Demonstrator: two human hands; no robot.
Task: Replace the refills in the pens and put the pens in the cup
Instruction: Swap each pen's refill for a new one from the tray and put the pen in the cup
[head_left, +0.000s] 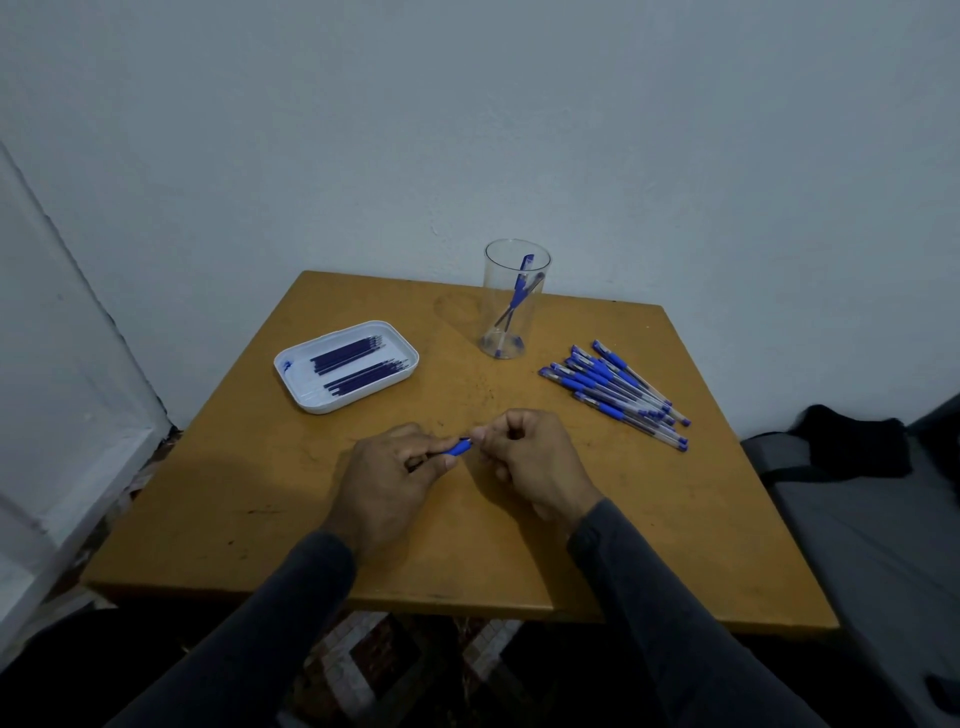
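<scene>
Over the middle of the table my left hand (387, 470) grips a pen (457, 447); only its blue grip section shows between my hands. My right hand (530, 457) pinches the pen's right end with curled fingers. A clear plastic cup (514, 299) stands at the back of the table with a blue pen and a dark refill inside. A white tray (296, 387) at the left holds several dark blue refills (358, 364). Several blue pens (613, 389) lie in a loose pile at the right.
The wooden table (467, 561) stands against a pale wall. A grey padded seat with a dark cloth bundle (857, 447) lies to the right of the table. Patterned floor shows under the front edge.
</scene>
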